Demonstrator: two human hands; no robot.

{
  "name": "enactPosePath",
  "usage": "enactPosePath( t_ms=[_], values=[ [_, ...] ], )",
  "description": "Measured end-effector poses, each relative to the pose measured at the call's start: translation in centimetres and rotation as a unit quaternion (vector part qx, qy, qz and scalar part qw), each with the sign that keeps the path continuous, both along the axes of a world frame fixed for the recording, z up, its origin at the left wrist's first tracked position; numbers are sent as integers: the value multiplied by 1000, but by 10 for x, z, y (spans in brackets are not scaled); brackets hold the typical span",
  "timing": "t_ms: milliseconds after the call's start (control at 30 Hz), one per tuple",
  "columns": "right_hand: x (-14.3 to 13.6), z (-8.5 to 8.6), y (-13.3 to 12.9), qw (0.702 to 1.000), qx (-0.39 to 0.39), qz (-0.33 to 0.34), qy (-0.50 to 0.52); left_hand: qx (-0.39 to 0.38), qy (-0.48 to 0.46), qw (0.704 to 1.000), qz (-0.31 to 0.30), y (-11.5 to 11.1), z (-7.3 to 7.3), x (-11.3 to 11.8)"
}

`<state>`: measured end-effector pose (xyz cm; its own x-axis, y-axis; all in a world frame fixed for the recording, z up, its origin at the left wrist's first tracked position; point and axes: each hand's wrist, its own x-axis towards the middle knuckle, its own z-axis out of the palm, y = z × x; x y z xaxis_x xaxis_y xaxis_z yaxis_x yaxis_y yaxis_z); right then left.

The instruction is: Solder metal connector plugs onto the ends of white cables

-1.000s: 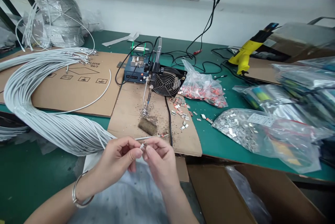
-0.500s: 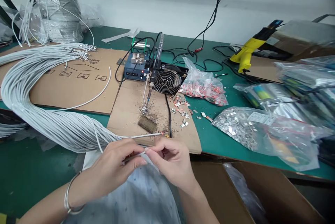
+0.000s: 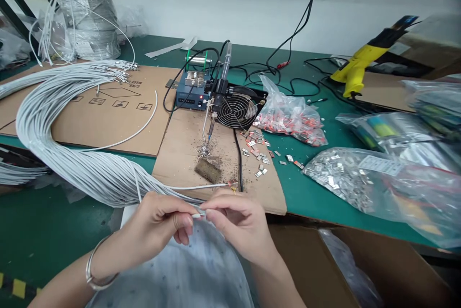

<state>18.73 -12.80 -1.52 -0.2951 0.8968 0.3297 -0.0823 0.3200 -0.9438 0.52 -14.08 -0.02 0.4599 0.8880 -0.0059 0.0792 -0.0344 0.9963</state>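
My left hand (image 3: 163, 224) pinches the end of a white cable (image 3: 196, 215) between thumb and fingertips. Right against it, my right hand (image 3: 237, 224) is closed, its thumb and index finger pinching the tip of the same cable; fingers hide the detail there. Just beyond my hands runs a thick bundle of white cables (image 3: 90, 173), curving over the table edge at the left. One cable end (image 3: 216, 186) from it lies on the cardboard, with a small red and yellow tip. Past that stands a soldering iron (image 3: 223, 70) in a holder, tip pointing down.
A blue soldering station (image 3: 189, 99), a fan (image 3: 236, 111) and a brown sponge (image 3: 208, 169) stand on cardboard. Small connectors (image 3: 261, 171) lie scattered near bags of red parts (image 3: 295, 125) and metal connectors (image 3: 334, 173). A yellow heat gun (image 3: 360, 67) is at the right; an open carton (image 3: 317, 269) below.
The view has shifted slightly, moving the bench things rightward. My left fingertips have come closer to the right ones, and a short white cable end now shows between them.
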Motion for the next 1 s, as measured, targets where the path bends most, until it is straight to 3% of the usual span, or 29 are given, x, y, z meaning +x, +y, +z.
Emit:
enactPosePath(
  t_ms=[100,233,467,600,667,833,1000],
  values=[
    [-3,4,-4,1000,-5,3,2,-34,-6,999,-3,3,-2,2],
    [-2,6,-6,1000,-1,-18,-15,-22,-8,1000,-19,4,-5,2],
    [-6,-9,0,979,-141,64,131,199,73,977,-6,1,-2,1],
    [0,-13,5,964,-180,-4,197,246,75,966,13,-3,-4,-1],
    [4,-12,2,971,-161,-38,175,239,71,968,28,-4,-4,-1],
    [3,-6,-10,998,-40,-49,-16,219,95,970,46,-1,-3,4],
    [-4,-1,-10,995,2,-91,-43,203,121,971,40,0,-1,5]
  ],
)
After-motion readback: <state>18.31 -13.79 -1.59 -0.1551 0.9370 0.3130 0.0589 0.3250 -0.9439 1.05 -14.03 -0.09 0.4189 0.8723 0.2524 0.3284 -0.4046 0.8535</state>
